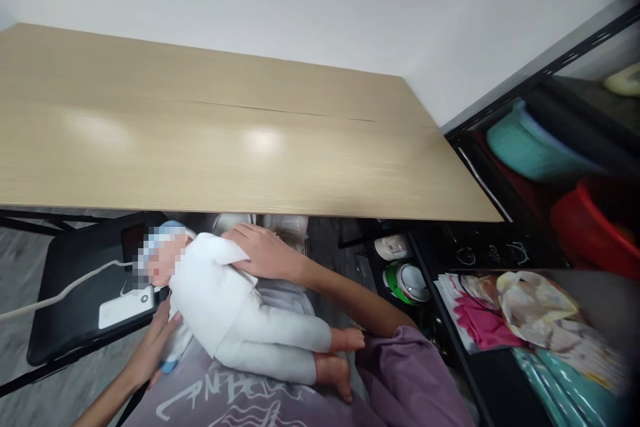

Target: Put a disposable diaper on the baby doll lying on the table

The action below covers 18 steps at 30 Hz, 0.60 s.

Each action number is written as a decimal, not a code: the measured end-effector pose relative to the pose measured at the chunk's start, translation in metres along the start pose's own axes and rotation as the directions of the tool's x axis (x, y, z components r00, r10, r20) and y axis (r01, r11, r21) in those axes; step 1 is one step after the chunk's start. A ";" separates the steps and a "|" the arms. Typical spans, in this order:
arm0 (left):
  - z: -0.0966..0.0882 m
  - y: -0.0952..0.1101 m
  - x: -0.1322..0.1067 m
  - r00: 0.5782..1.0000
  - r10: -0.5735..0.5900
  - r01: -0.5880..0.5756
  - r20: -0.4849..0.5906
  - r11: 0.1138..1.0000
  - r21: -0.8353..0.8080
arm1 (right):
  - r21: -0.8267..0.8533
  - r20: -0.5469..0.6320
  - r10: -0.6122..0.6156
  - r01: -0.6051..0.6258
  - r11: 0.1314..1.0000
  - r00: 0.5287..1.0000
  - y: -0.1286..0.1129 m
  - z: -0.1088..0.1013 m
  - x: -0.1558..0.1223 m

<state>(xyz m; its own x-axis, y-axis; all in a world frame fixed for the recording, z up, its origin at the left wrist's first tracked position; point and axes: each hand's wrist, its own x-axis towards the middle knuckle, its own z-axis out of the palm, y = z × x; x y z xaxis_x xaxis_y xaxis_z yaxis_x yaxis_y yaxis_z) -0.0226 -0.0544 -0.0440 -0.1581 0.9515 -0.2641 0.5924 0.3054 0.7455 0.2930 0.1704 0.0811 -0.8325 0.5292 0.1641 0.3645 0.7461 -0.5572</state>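
A baby doll [215, 287] in a white top and white trousers lies across my lap. Its head, in a blue and white cap, points left, and its bare feet [334, 377] point right. My right hand [265, 251] reaches over from the right and holds the doll at its far arm, the fingers partly hidden by the white sleeve. On the near side, my left hand [157, 340] grips the doll below its head and shoulder, against a bit of white and blue cloth [176, 347]. Some of the left fingers are hidden under the doll.
A wooden table [225, 160] spans the view ahead. On the left, a black stool [65, 280] carries a white phone [126, 307] and a pale cable [65, 290]. At right a black shelf holds a teal basin [540, 147], a red basin [595, 227] and bagged items [540, 300].
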 end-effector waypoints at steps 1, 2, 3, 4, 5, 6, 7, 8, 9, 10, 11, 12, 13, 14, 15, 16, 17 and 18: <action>0.001 -0.002 -0.002 1.000 -0.019 0.020 0.012 0.999 -0.029 | 0.005 -0.001 -0.025 0.025 1.000 1.000 -0.004 -0.004 -0.001; 0.002 -0.001 -0.004 0.999 -0.031 0.032 0.014 0.997 -0.067 | 0.013 -0.014 -0.040 0.040 0.999 0.999 -0.008 -0.007 -0.003; 0.002 0.002 -0.005 1.000 -0.025 0.025 0.004 0.995 -0.101 | 0.020 -0.034 -0.052 0.052 0.998 0.998 -0.011 -0.011 -0.007; 0.002 0.006 -0.006 1.000 0.005 -0.006 -0.007 0.993 -0.114 | 0.026 -0.061 -0.063 0.065 0.998 0.996 -0.015 -0.015 -0.012; 0.000 0.013 -0.006 0.999 0.041 -0.042 -0.016 0.992 -0.120 | 0.031 -0.097 -0.071 0.075 0.997 0.993 -0.018 -0.020 -0.020; -0.003 0.020 -0.005 0.997 0.072 -0.073 -0.014 0.989 -0.126 | 0.036 -0.143 -0.076 0.082 0.996 0.987 -0.022 -0.026 -0.028; -0.006 0.030 -0.003 0.995 0.099 -0.097 0.010 0.987 -0.129 | 0.043 -0.193 -0.072 0.082 0.996 0.979 -0.025 -0.032 -0.038; -0.011 0.041 0.001 0.991 0.127 -0.120 0.045 0.985 -0.123 | 0.050 -0.244 -0.057 0.071 0.996 0.968 -0.029 -0.039 -0.048; -0.017 0.053 0.006 0.984 0.158 -0.150 0.078 0.983 -0.102 | 0.058 -0.294 -0.027 0.046 0.997 0.955 -0.032 -0.047 -0.058; -0.024 0.068 0.013 0.976 0.194 -0.188 0.095 0.980 -0.067 | 0.062 -0.339 0.011 0.010 0.998 0.941 -0.034 -0.056 -0.068; -0.032 0.083 0.021 0.968 0.235 -0.235 0.092 0.972 -0.019 | 0.061 -0.377 0.054 -0.033 0.998 0.925 -0.036 -0.065 -0.076; -0.040 0.100 0.032 0.957 0.281 -0.284 0.074 0.958 0.038 | 0.052 -0.410 0.094 -0.080 0.995 0.907 -0.037 -0.074 -0.084; -0.048 0.119 0.044 0.944 0.326 -0.329 0.045 0.940 0.089 | 0.037 -0.442 0.130 -0.127 0.991 0.887 -0.036 -0.083 -0.089; -0.055 0.139 0.058 0.931 0.365 -0.364 0.022 0.922 0.134 | 0.021 -0.478 0.160 -0.171 0.985 0.864 -0.033 -0.091 -0.092; -0.062 0.159 0.073 0.922 0.386 -0.385 0.032 0.906 0.177 | 0.004 -0.515 0.187 -0.216 0.976 0.836 -0.028 -0.098 -0.093; -0.069 0.179 0.089 0.919 0.392 -0.392 0.050 0.892 0.224 | -0.010 -0.552 0.214 -0.262 0.965 0.806 -0.021 -0.104 -0.092; -0.074 0.199 0.105 0.915 0.397 -0.400 0.069 0.875 0.273 | -0.019 -0.588 0.239 -0.309 0.951 0.773 -0.011 -0.109 -0.090; -0.078 0.216 0.122 0.912 0.401 -0.406 0.085 0.859 0.312 | -0.025 -0.618 0.264 -0.354 0.935 0.740 0.001 -0.112 -0.086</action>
<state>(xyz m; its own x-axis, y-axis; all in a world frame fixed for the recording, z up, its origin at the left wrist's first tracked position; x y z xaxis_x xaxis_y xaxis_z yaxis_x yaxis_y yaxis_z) 0.0247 0.1310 0.1328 0.1606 0.9870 0.0054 0.8197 -0.1364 0.5564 0.4117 0.1706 0.1577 -0.2620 0.8386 0.4776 0.6457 0.5201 -0.5591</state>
